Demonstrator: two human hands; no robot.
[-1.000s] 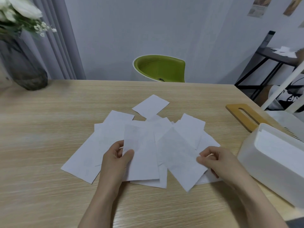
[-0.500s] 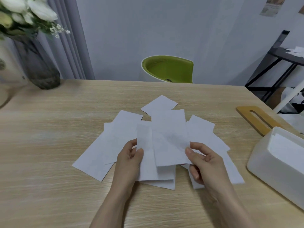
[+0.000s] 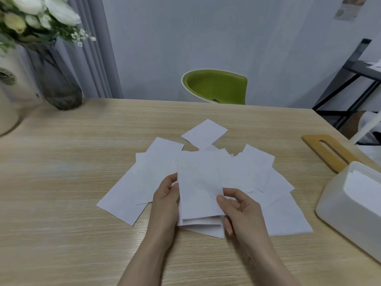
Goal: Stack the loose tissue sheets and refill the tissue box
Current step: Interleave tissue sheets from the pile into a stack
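The counter (image 3: 61, 182) is matt, pale wood grain; the tissue sheets (image 3: 158, 162) thin, soft white paper; the tissue box (image 3: 338, 209) smooth white plastic; its lid (image 3: 329, 153) wood.

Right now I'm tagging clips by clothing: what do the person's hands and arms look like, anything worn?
Both forearms are bare as far as the frame shows: no sleeves, gloves, watch or bracelet. The left hand and right hand show no rings on the visible fingers, and the nails are short and unpainted.
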